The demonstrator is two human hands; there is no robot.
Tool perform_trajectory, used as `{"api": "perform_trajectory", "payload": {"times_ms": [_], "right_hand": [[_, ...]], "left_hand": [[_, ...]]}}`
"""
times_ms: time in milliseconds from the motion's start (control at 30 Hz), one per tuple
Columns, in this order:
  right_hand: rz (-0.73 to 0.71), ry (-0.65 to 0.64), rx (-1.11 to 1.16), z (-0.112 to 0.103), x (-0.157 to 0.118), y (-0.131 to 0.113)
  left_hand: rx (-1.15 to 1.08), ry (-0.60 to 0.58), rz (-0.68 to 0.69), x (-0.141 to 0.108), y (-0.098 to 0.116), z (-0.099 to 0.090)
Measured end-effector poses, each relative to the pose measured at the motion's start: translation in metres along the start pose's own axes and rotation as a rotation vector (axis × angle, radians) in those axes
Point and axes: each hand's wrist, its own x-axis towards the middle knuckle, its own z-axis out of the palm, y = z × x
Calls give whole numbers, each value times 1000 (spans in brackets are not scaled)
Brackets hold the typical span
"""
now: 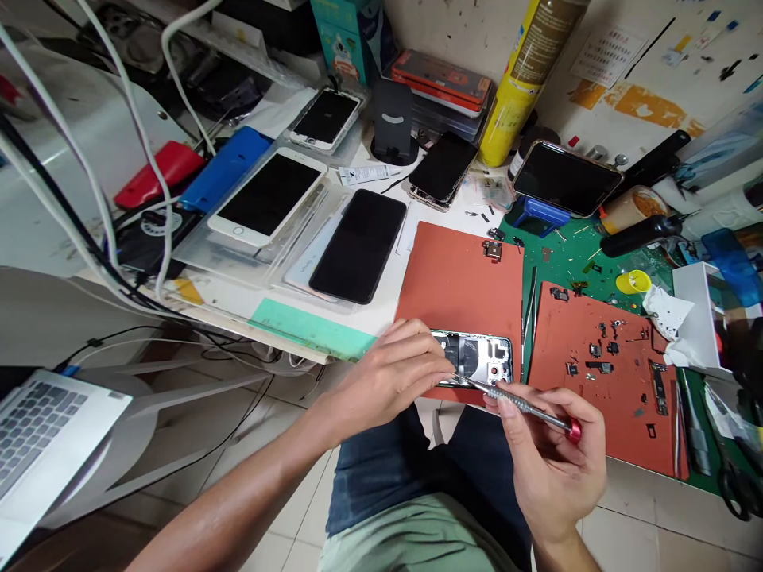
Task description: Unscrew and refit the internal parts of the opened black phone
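Note:
My right hand (554, 453) grips a slim precision screwdriver (521, 403) with a grey knurled handle and a red cap. The screwdriver slants to the left, its tip close to the fingertips of my left hand (393, 373). Those fingers are pressed together over the left part of an opened phone housing (492, 353); whatever they pinch at the screwdriver tip is too small to make out. The housing lies along the near edge of a reddish-brown mat (458, 286), its silver and black inside facing up. Its left end is hidden behind my left hand.
A second mat (572, 318) to the right carries several small phone parts. Tweezers (528, 326) lie between the mats. Left stand a black phone (358, 246) and a white phone (271, 195). A propped phone (566, 179), a yellow can (528, 79) and scissors (736, 488) surround the area.

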Motion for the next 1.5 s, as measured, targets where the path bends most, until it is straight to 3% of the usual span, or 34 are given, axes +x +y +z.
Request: {"api": "perform_trajectory", "payload": {"times_ms": [467,533,600,733,867,1033,1200,1500], "right_hand": [[105,46,48,-3,-3,2],[99,87,32,-4,-1,2],[82,143,5,-5,-1,3],[-11,283,-82,-2,-5,8],[-218,282,-246,6,-15,17],[-374,233,-333,16,-18,27],[-478,236,-383,21,-11,27],[-479,167,-519,30,-5,26]], "left_hand": [[-44,58,-5,0,-1,-1],[-3,32,-31,-2,1,-8],[97,-67,-45,-6,1,-18],[236,-269,-25,-12,-3,-31],[277,-309,3,-9,-7,-32],[386,-309,78,1,-7,-32],[358,-302,87,10,-4,-36],[271,-175,88,7,-9,-20]]}}
